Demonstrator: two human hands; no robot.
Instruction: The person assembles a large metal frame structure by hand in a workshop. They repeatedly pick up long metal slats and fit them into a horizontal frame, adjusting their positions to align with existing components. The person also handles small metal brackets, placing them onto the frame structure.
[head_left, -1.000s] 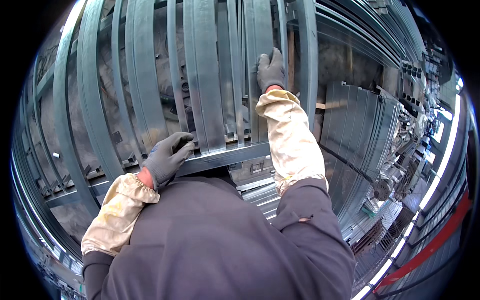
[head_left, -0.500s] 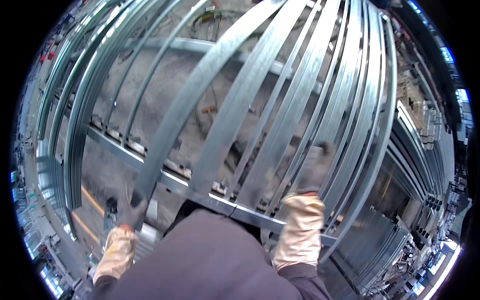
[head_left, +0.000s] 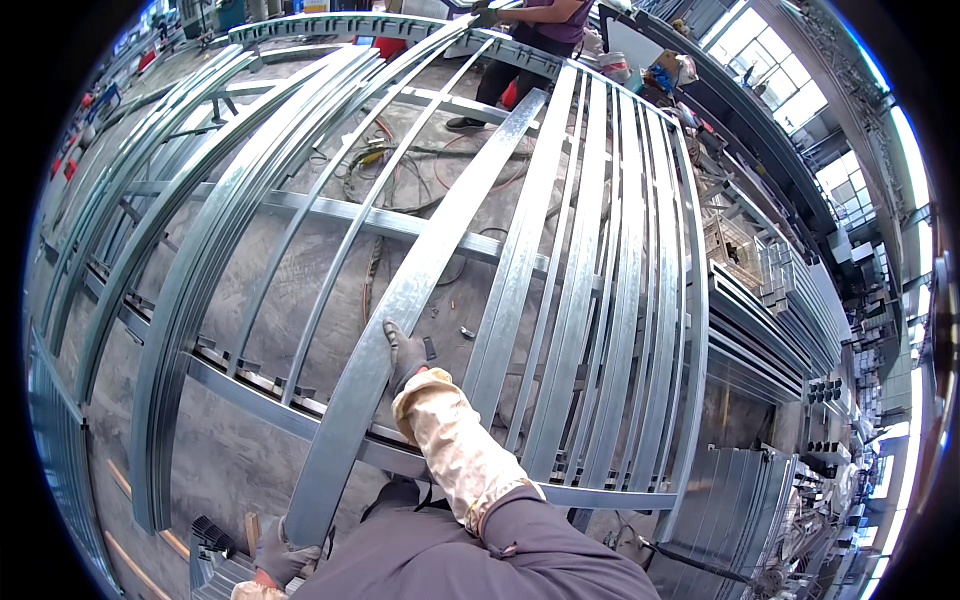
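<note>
A wide flat galvanised metal bar (head_left: 400, 295) slopes from near my lap up to the far right. My left hand (head_left: 286, 555), in a grey glove, is closed around its near end. My right hand (head_left: 405, 357), gloved too and with a pale sleeve guard, grips the bar's right edge partway along; its fingers beneath are hidden. The bar lies across a metal frame (head_left: 390, 457), with slimmer bars (head_left: 340, 270) to its left. More metal bars (head_left: 575, 310) run side by side to its right.
Stacked long profiles (head_left: 200, 300) stand on the left. Beyond the frame's far end is a co-worker (head_left: 540, 35), with a gloved hand (head_left: 486, 17) at the far bars. Cables (head_left: 375, 160) lie on the floor. More profiles (head_left: 765, 340) are piled at right.
My right hand has moved left from the right-hand bars onto the wide bar. My left hand stays at its near end. The view has tilted up, bringing the co-worker into sight.
</note>
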